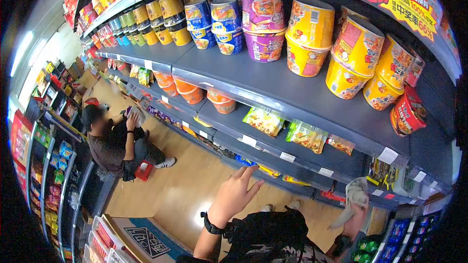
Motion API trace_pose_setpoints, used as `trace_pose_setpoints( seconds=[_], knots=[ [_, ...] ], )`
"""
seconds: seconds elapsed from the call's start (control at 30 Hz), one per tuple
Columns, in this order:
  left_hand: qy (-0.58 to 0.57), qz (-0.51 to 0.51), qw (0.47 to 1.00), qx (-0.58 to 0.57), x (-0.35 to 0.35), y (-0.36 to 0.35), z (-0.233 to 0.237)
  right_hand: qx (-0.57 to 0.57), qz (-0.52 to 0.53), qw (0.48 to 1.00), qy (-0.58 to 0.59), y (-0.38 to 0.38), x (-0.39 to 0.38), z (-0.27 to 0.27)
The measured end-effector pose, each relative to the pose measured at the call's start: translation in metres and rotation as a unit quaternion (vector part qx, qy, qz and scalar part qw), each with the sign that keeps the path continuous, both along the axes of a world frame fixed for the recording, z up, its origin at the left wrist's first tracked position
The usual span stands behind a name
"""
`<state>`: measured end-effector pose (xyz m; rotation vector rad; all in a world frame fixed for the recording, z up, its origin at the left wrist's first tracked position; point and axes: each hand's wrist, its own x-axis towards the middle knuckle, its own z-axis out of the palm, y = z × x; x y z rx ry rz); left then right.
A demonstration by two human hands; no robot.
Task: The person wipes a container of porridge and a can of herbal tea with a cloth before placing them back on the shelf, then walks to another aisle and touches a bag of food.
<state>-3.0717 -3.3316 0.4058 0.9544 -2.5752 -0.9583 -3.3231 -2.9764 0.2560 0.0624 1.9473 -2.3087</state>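
Observation:
My left hand point(233, 197) is raised in front of my body with its fingers apart and nothing in it, below the shelves. A dark band is on its wrist. At the lower right, my right hand point(358, 212) is closed on a grey-white cloth point(357, 192), which bunches above the fingers and hangs down to the left. The cloth is near the lower shelf's edge. Above my hands, a dark grey shelf point(214, 68) bears stacked noodle tubs, among them yellow tubs point(309, 27), purple tubs point(263, 24) and a tilted red tub point(408, 112).
A person point(114, 141) crouches in the aisle at the left, by a red stool point(143, 171). An open cardboard box point(146, 238) stands at the lower left. Lower shelves hold orange tubs point(187, 90) and snack bags point(307, 136). Bottles point(397, 234) stand at the lower right.

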Motion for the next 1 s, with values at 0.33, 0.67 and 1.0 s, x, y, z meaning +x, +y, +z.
trace_pose_setpoints(
  seconds=[0.33, 0.67, 1.0],
  knots=[
    [0.042, 0.004, 0.999, -0.004, 0.015, -0.001, -0.003, -0.047, 0.009, 0.996, -0.080, -0.030, 0.007, 0.028],
    [0.006, -0.025, 1.000, 0.006, 0.007, 0.010, 0.001, -0.158, 0.023, 0.987, 0.000, -0.027, 0.002, 0.001],
    [0.016, -0.037, 0.999, -0.006, 0.006, 0.011, -0.005, -0.296, 0.147, 0.943, -0.034, -0.039, 0.004, 0.028]
  ],
)
